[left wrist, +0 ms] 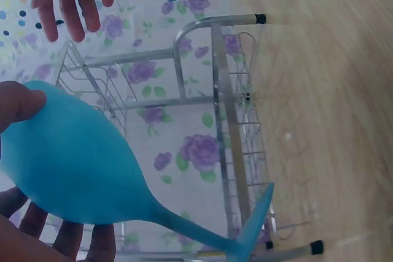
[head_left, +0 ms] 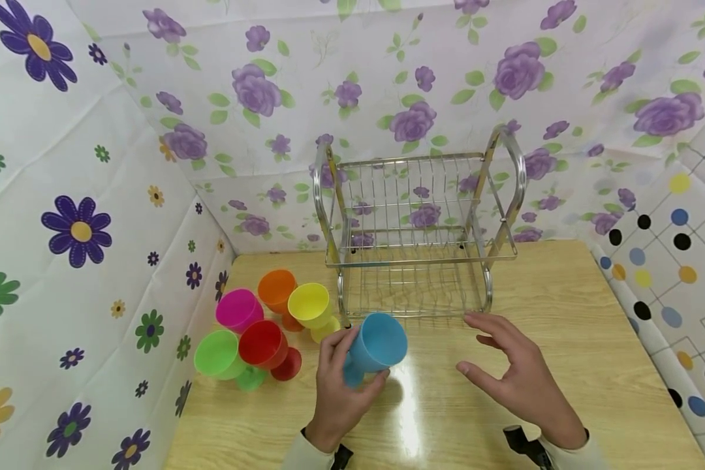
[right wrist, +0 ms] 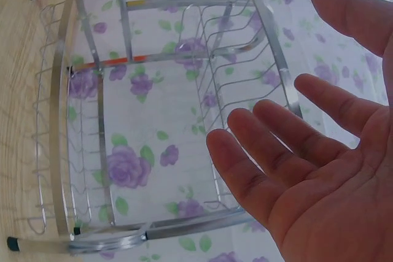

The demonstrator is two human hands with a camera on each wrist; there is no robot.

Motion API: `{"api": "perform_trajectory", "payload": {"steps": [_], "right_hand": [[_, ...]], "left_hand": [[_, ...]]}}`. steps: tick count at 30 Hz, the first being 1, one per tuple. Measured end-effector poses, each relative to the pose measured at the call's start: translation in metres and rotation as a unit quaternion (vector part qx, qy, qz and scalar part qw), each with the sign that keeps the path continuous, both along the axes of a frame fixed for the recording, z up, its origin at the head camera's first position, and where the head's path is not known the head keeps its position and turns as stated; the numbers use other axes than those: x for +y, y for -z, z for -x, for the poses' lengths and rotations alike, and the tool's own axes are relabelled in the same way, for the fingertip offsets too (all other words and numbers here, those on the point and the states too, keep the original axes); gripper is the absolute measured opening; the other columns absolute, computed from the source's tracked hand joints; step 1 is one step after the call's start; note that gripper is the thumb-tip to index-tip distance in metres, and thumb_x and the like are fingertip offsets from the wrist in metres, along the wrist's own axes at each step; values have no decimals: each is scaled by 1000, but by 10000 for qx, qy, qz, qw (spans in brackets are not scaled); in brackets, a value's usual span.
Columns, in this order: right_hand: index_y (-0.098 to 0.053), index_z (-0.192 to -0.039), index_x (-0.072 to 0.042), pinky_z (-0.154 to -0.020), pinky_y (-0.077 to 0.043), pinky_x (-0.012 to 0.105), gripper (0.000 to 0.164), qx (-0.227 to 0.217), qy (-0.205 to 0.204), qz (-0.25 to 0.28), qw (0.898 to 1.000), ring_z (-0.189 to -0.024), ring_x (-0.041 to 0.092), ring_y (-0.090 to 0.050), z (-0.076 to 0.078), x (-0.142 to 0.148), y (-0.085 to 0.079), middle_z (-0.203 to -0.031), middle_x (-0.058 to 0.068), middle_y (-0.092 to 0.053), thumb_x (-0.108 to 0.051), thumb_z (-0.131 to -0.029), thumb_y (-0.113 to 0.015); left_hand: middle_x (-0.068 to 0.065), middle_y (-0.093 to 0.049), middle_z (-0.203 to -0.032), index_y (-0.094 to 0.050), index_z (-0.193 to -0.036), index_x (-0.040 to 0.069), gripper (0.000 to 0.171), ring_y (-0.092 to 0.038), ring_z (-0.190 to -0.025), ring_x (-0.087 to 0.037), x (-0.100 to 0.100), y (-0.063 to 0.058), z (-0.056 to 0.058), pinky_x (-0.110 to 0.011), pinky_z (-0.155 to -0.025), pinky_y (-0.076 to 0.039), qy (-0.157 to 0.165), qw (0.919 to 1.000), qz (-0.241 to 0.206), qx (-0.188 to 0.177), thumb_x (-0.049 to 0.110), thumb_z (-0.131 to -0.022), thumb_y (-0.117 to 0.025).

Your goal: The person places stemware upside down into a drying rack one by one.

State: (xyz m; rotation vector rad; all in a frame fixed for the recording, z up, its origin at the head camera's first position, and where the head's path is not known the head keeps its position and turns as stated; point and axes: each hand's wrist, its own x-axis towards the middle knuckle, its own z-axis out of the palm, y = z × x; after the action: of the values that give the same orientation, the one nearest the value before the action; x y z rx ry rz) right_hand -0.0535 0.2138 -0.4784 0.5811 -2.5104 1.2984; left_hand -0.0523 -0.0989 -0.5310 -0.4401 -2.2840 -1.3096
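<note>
In the head view, the left hand [head_left: 343,391] curls round the tilted blue cup [head_left: 382,343] near the rack [head_left: 421,262]; the right hand [head_left: 523,382] is spread, empty. Left wrist: likely light, smooth, stiff; best held round its bowl [left wrist: 80,157]. Right wrist: 4 fingers [right wrist: 245,173] apart.

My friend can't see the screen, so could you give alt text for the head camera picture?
A person's left hand holds a blue goblet in front of a metal rack on a wood-grain table, while the empty right hand hovers nearby. Green, pink, red, orange and yellow goblets cluster on the picture's left.
</note>
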Motion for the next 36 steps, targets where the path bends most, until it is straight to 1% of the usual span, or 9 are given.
{"api": "perform_trajectory", "payload": {"steps": [5,9,11,14,17,20,22,29,36], "right_hand": [[-53,-154,-23,-98,-60,25,83,128,-252,-159,9995,-137,4,-56,1,-9,-7,-152,3,-58,-13,-82,-92],[-51,-156,-23,-95,-63,35,85,186,-454,-274,9984,-139,6,-54,2,-14,-11,-154,2,-56,-17,-81,-93],[-51,-156,-23,-95,-63,36,86,142,-571,-276,9979,-142,7,-52,2,-17,-13,-156,1,-54,-18,-81,-94],[-51,-156,-17,-94,-64,39,88,187,-755,-286,9966,-144,10,-51,2,-20,-15,-156,6,-53,-18,-80,-95],[-50,-157,-16,-93,-65,41,91,166,-875,-269,9957,-145,13,-50,1,-23,-16,-157,8,-51,-21,-79,-96],[-47,-159,-18,-93,-65,41,94,102,-941,-185,9953,-144,15,-50,0,-25,-18,-158,6,-49,-23,-78,-96],[-46,-160,-17,-93,-65,40,96,93,-1008,-110,9948,-144,15,-51,-1,-27,-18,-158,7,-49,-21,-78,-97],[-48,-157,-8,-86,-66,34,95,210,-1235,113,9921,-142,13,-52,-3,-31,-20,-157,12,-49,-13,-76,-97],[-51,-154,-6,-86,-67,36,91,327,-1188,215,9921,-141,13,-54,-4,-30,-18,-154,12,-51,-11,-75,-97]], "left_hand": [[-13,-53,-140,-55,-152,12,85,-61,-123,-31,7,-13,6,-52,-95,-63,538,9975,279,363,16,-77,-94],[-13,-54,-139,-57,-151,12,88,-61,-123,-30,12,-23,9,-48,-92,-64,759,9933,644,582,18,-73,-96],[-12,-55,-139,-56,-152,12,91,-60,-124,-29,14,-28,10,-45,-92,-63,853,9903,848,694,19,-71,-98],[-11,-55,-139,-56,-152,12,93,-57,-125,-26,17,-35,11,-43,-94,-61,1022,9846,1123,862,23,-70,-98],[-10,-55,-139,-56,-151,12,92,-55,-126,-26,20,-41,11,-44,-97,-60,1158,9780,1382,1047,25,-70,-98],[-10,-55,-139,-57,-150,12,90,-55,-126,-26,23,-48,12,-45,-101,-58,1251,9712,1610,1229,26,-70,-97],[-10,-55,-138,-58,-149,13,89,-56,-126,-26,26,-51,12,-45,-104,-56,1312,9677,1706,1313,26,-71,-97],[-9,-56,-135,-59,-149,13,85,-57,-123,-24,34,-54,13,-42,-104,-53,1402,9542,2024,1699,29,-73,-93],[-10,-56,-137,-59,-149,14,84,-56,-126,-24,37,-53,12,-42,-101,-53,1345,9491,2208,1798,30,-74,-93]]}}
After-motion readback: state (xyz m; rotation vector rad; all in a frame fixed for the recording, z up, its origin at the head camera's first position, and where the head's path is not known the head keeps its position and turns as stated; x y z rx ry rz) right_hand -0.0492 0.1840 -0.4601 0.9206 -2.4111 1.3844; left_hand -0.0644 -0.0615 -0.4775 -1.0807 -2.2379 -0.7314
